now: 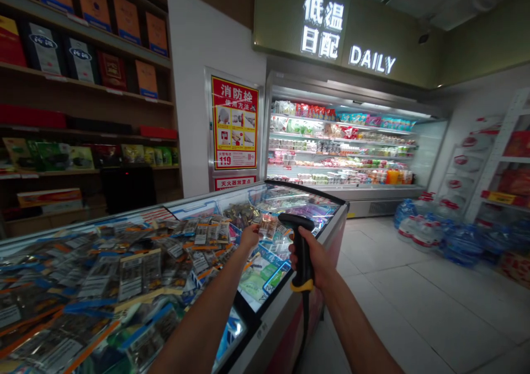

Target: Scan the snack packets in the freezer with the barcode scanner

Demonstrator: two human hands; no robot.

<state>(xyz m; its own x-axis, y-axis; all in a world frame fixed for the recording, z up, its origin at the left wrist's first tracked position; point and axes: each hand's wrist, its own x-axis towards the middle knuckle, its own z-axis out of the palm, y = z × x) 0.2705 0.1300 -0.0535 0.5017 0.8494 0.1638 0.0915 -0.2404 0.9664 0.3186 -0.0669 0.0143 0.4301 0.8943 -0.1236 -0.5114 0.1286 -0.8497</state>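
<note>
My right hand (315,258) is wrapped round the handle of a black barcode scanner (298,248) with a yellow band at its base, its head aimed to the left. My left hand (250,235) is stretched out over the chest freezer (290,302) and pinches a small clear packet (267,228) in front of the scanner's head. Several flat packets with white and orange labels (132,272) are heaped on the freezer's glass lid below my left arm.
An open refrigerated display (343,148) with stocked shelves stands at the back under a lit "DAILY" sign. Large water bottles (439,230) sit on the tiled floor at right. Wooden shelves (83,87) with boxes line the left wall. A red fire notice (234,123) hangs on the white pillar.
</note>
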